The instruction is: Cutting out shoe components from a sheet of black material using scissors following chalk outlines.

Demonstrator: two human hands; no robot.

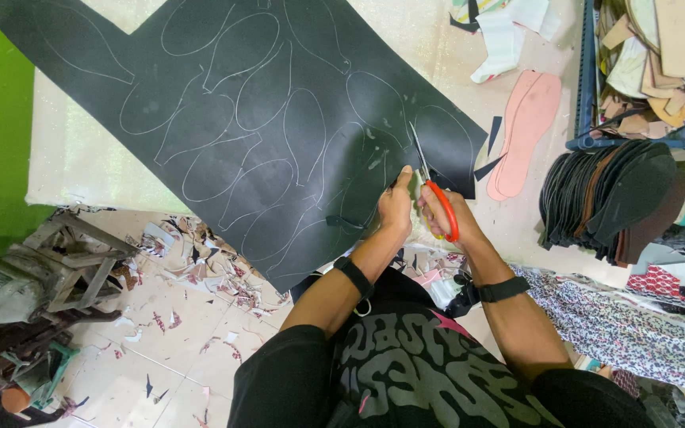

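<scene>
Right, the left hand (395,208) pinches the black sheet (263,135) flat at its lower edge, steadying it, while the right hand (440,212), fingers clenched through orange-handled scissors (434,186), points the blades toward twelve o'clock along a traced sole outline (374,101).

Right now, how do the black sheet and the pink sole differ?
The black sheet is large, angular and marked with traced outlines; the pink sole is small, rounded and plain. The left hand holds the sheet while scissors in the right hand cut it; the sole lies untouched. Both lie flat.
</scene>
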